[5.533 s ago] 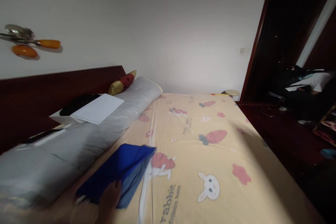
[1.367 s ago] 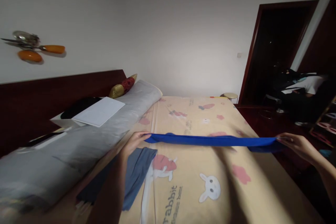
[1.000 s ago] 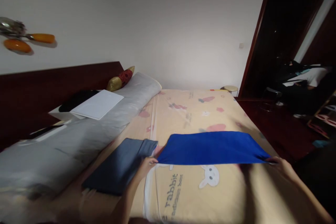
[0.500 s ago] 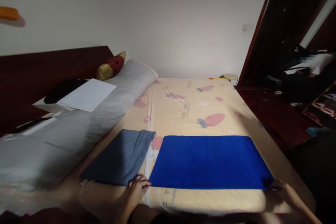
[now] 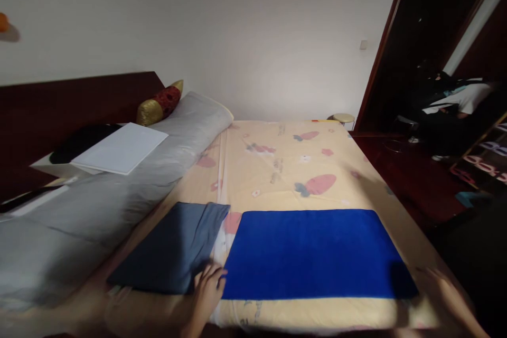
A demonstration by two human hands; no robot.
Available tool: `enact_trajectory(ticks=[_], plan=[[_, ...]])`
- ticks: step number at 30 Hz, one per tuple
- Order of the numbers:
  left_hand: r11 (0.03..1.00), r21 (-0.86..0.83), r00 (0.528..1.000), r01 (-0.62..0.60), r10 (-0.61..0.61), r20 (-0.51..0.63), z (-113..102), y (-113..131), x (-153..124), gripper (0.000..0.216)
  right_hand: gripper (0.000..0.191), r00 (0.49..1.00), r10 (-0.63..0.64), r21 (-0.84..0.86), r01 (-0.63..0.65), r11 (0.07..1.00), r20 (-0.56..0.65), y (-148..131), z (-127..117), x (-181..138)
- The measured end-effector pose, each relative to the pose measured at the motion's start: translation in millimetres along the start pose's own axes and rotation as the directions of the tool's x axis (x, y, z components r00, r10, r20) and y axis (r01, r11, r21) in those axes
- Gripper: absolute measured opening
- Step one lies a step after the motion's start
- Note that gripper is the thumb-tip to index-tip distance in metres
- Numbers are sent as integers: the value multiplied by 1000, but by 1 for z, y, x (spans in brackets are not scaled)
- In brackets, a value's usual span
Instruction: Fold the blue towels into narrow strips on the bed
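Observation:
A blue cloth (image 5: 317,253) lies flat and smooth, a wide rectangle, on the patterned bed sheet (image 5: 273,166). My left hand (image 5: 209,281) is at its near left edge, fingers spread and resting by the border, with nothing gripped. Off the near right corner, my right hand (image 5: 439,285) hovers with fingers extended, apart from the cloth and slightly blurred. A grey-blue cloth (image 5: 170,248) is spread to the left, close beside my left hand, with some creases.
A grey bolster-like bedding roll (image 5: 158,153) runs along the headboard (image 5: 79,95). On it rest a white board (image 5: 122,148) and a red-and-gold cushion (image 5: 162,104). A stool (image 5: 343,118) stands beyond the bed. A person (image 5: 455,105) sits at far right near a shoe rack (image 5: 485,161).
My right hand has let go of the blue cloth's near right corner and moved slightly outward. My left fingers have loosened from the near left corner. The view has shifted slightly.

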State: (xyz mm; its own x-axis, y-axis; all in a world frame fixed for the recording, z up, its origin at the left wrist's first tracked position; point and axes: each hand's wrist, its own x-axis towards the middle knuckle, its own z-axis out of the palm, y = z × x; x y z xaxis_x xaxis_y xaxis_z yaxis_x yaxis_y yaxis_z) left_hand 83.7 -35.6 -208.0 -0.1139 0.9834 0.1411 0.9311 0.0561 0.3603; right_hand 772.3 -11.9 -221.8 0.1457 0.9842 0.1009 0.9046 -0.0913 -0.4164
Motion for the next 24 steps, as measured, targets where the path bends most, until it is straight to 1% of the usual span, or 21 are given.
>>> enact_trajectory(ticks=[1, 2, 4, 5, 7, 8, 9, 11, 12, 14, 17, 19, 22, 24], plan=[[999, -21, 1000, -26, 25, -16, 10, 19, 8, 33, 34, 999, -33, 8, 33, 999, -26, -14, 12, 7], [998, -36, 998, -55, 54, -19, 23, 41, 16, 39, 43, 996, -78, 12, 79, 997, -49, -34, 27, 14], [991, -59, 993, -120, 119, -25, 61, 94, 26, 52, 54, 987, -156, 36, 158, 987, -33, -88, 69, 21], [986, -65, 988, -155, 154, -25, 83, 122, 28, 55, 58, 978, -204, 50, 202, 978, 46, -118, 92, 22], [972, -70, 975, -224, 223, -21, 127, 171, 25, 58, 56, 962, -253, 61, 248, 967, 99, -176, 137, 16], [963, -65, 965, -262, 262, -16, 147, 189, 22, 60, 55, 953, -280, 69, 273, 959, 120, -200, 157, 11], [948, -21, 948, -318, 317, -20, 165, 202, 17, 59, 54, 937, -315, 76, 306, 949, 154, -218, 174, 5], [928, 73, 930, -366, 368, -20, 192, 213, 8, 56, 56, 907, -352, 59, 348, 935, 230, -238, 197, -7], [917, 112, 922, -384, 388, -13, 201, 212, 5, 56, 57, 896, -360, 45, 361, 932, 259, -241, 204, -11], [904, 158, 916, -397, 402, 2, 211, 205, 1, 56, 58, 887, -363, 17, 374, 927, 286, -238, 210, -15], [898, 201, 917, -391, 398, 5, 214, 196, -1, 58, 60, 884, -367, -2, 384, 923, 291, -229, 209, -16], [896, 217, 918, -388, 396, 6, 213, 197, 0, 58, 61, 886, -365, -8, 383, 924, 287, -229, 208, -16], [904, 186, 922, -385, 387, 27, 212, 204, 0, 58, 60, 888, -372, -7, 388, 922, 271, -233, 212, -16], [922, 149, 934, -356, 352, 53, 208, 204, 1, 56, 55, 906, -362, -11, 373, 928, 221, -231, 213, -14]])
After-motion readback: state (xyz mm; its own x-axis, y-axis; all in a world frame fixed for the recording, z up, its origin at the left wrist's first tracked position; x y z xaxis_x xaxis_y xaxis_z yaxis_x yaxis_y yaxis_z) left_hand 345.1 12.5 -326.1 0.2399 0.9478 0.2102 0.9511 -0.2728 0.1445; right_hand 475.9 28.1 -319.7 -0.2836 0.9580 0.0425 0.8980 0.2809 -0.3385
